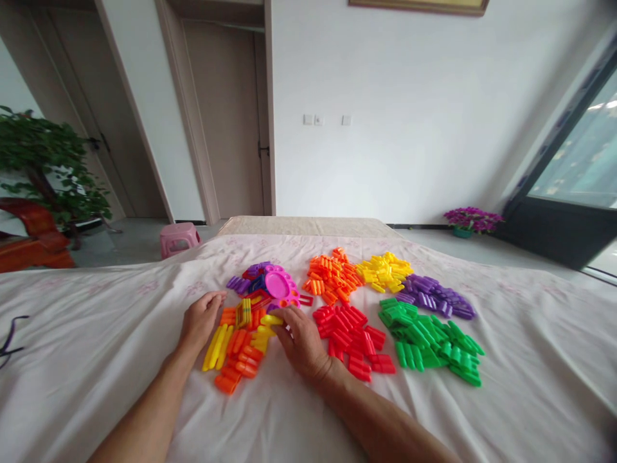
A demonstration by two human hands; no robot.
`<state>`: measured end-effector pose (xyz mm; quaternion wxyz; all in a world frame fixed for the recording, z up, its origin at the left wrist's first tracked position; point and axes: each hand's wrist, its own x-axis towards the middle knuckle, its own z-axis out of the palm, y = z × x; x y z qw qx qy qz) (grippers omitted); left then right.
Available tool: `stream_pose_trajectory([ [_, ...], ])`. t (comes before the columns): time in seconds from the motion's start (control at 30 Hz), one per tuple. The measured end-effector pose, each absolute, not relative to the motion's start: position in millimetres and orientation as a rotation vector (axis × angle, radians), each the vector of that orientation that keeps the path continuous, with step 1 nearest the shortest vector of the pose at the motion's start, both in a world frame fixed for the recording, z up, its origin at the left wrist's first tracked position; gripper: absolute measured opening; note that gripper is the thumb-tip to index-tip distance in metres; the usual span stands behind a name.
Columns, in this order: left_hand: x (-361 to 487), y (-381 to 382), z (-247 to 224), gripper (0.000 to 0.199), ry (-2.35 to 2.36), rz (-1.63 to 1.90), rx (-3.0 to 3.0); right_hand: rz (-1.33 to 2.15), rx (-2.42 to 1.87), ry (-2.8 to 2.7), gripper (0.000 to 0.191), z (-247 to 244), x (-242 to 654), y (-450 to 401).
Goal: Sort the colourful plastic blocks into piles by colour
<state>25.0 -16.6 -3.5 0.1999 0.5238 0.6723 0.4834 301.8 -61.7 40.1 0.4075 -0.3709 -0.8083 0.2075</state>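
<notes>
Two bare hands above a pale patterned cloth (130,405) spread with coloured plastic parts. The right hand (303,344) has its thumb and fingers clamped on a yellow piece (270,319) near the middle of the layout; the grip covers its right end and leaves the left end jutting free, a hold that would suit a part this small, since much of it stays exposed. Whether the piece touches the yellow parts (261,337) just below it cannot be told. The left hand (200,321) has its fingers together and bent; whether they enclose anything cannot be told. Between the hands lie the orange parts (247,362) and the yellow tubes (222,346), the latter side by side, a position apparently chosen to keep them within reach of both hands. Beyond, a pink scalloped disc (278,285) lies beside purple parts (237,284). To the right, the orange heap (332,273), yellow heap (385,271), purple heap (438,297), green heap (427,337) and red heap (347,331) form single-colour groups, presumably so that each colour can be found at a glance; the soft cloth probably also discourages rolling.
</notes>
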Motion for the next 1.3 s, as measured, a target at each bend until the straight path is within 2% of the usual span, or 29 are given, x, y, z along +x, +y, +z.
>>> stream_pose_trajectory([
  [0.13,19.0,-13.3,-4.0,0.038,1.894,1.272,1.495,0.517,-0.984,-1.863,0.029,58.4,318.2,-40.3],
  [0.33,18.0,-11.5,-3.3,0.038,1.933,1.200,1.551,0.267,-1.390,-1.799,0.032,91.5,396.0,23.3],
  [0.6,21.9,-12.2,0.1,0.037,2.021,1.128,1.580,0.037,-1.892,-1.630,0.037,103.8,516.2,93.1],
  [0.73,23.2,-12.3,0.9,0.037,2.022,1.131,1.583,-0.020,-1.990,-1.456,0.049,108.1,538.2,108.3],
  [0.8,23.4,-12.1,0.8,0.036,2.020,1.128,1.588,0.013,-1.943,-1.455,0.050,108.8,523.3,106.2],
  [0.87,23.2,-12.0,0.6,0.036,2.020,1.124,1.593,0.135,-1.816,-1.576,0.042,107.2,488.6,92.9],
  [0.97,22.2,-12.1,0.8,0.036,2.023,1.124,1.600,0.342,-1.481,-1.913,0.027,99.0,414.1,50.0],
  [1.07,21.2,-12.6,1.2,0.035,2.020,1.133,1.608,0.536,-1.153,-2.267,0.022,86.8,343.9,-5.7],
  [1.13,20.9,-13.1,1.3,0.036,2.001,1.145,1.619,0.600,-1.154,-2.428,0.018,79.9,311.2,-36.1],
  [1.3,21.4,-14.2,1.4,0.039,1.965,1.159,1.629,0.459,-1.310,-2.558,0.017,71.6,278.0,-62.9],
])
